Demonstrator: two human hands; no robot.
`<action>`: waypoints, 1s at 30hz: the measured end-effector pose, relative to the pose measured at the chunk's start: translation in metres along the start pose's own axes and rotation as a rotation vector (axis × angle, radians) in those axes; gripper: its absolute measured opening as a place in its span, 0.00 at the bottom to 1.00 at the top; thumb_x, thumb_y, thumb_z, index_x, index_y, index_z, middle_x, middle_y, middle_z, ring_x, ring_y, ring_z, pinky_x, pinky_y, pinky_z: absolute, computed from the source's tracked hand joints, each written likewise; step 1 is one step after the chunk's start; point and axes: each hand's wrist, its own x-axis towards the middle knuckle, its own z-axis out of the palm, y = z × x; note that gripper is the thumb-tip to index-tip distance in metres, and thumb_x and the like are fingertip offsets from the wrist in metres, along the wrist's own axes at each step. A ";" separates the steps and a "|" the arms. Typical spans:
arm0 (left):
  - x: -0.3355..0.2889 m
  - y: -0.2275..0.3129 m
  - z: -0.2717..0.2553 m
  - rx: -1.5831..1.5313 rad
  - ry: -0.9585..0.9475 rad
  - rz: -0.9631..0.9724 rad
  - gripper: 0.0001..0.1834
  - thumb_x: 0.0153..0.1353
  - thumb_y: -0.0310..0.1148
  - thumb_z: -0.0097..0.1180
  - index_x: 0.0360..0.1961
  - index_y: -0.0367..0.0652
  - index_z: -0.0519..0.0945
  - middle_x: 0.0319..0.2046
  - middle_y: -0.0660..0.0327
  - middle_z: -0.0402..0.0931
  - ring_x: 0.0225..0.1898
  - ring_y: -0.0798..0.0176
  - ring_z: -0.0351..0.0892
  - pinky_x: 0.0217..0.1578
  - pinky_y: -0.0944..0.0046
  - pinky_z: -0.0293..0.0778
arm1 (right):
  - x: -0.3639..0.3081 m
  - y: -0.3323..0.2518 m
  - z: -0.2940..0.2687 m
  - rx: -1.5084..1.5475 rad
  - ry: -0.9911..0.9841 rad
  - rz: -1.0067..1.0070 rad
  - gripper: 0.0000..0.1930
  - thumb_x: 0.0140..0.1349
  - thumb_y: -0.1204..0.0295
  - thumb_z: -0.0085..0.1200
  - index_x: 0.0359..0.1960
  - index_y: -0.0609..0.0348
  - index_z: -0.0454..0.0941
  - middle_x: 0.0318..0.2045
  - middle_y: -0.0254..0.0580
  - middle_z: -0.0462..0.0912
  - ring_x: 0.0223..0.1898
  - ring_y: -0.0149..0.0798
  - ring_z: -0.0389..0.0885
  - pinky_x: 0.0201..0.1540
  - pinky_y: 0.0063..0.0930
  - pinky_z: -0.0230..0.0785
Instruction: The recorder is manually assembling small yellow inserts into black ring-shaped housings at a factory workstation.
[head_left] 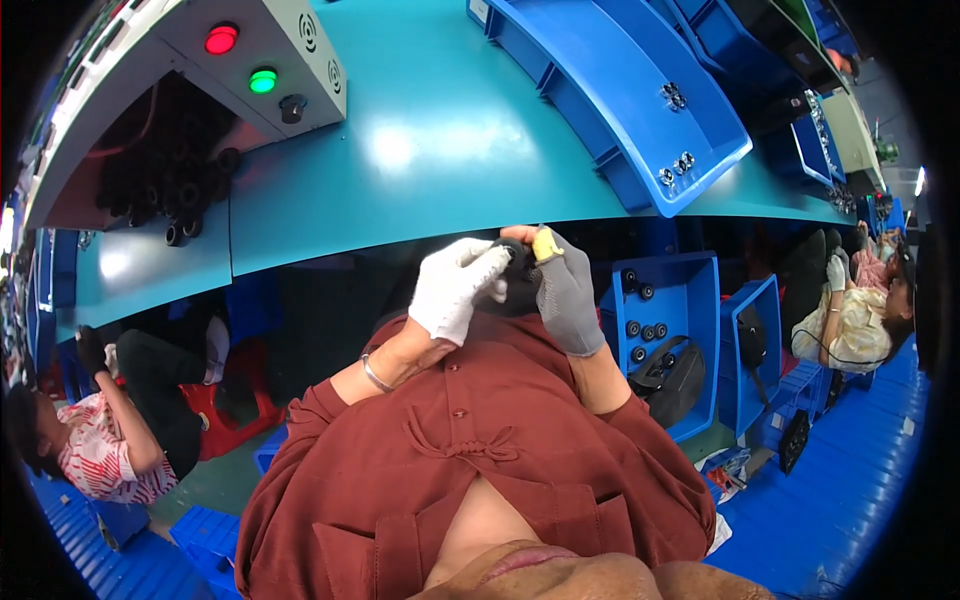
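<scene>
My left hand [455,285], in a white glove, is closed with thumb and fingertips pinched at a small black round part [514,260] that looks like a wheel. My right hand [568,300] wears a grey glove with bare fingertips and yellow tape round one finger; its fingers close on the same part from the other side. Both hands hold it in front of my chest, just short of the bench edge. Gloves cover much of the part, and its finer detail is too small to make out.
On the teal bench [400,190] lies a long blue tray [600,80] with a few shiny metal pieces [672,95]. A grey machine housing [270,45] with red and green lamps holds black rings [180,190]. Right of me, a blue bin [708,350] contains black wheels [640,330]. Co-workers sit on both sides.
</scene>
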 end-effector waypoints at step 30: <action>-0.002 -0.027 -0.046 0.349 -0.060 0.326 0.12 0.66 0.28 0.60 0.49 0.35 0.82 0.34 0.63 0.82 0.30 0.75 0.77 0.32 0.73 0.74 | -0.060 0.046 -0.028 0.262 0.096 0.287 0.14 0.70 0.74 0.52 0.55 0.66 0.77 0.44 0.38 0.82 0.41 0.29 0.80 0.46 0.29 0.78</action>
